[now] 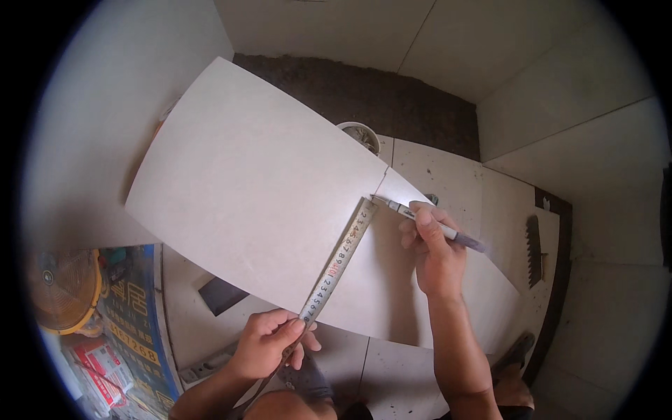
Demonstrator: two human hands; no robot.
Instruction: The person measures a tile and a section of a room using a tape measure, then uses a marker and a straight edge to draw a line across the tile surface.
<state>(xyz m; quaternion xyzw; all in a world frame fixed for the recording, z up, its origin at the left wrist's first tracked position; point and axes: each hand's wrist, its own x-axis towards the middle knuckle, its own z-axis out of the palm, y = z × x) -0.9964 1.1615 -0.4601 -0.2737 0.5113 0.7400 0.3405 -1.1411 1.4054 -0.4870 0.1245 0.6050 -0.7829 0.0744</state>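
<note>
A large off-white tile [245, 168] lies slanted across the view, with a short dark line running in from its far edge. My left hand [269, 339] is closed on a tape measure [336, 262] at the tile's near edge, thumb pressed on the blade. The blade stretches over the tile away from me, and its end stops beside the short line. Between the thumb and fingers of my right hand [435, 245] is a pen [451, 233], its tip at the tape's end, touching or just above the tile. The tape's case is hidden.
A white bucket [360, 134] stands behind the tile's far edge. A notched trowel [534, 250] lies on the right. At left are a round yellow-rimmed object [64, 290], a blue printed board [133, 315] and a red-and-white package [103, 372]. Tiled walls [560, 91] enclose the space.
</note>
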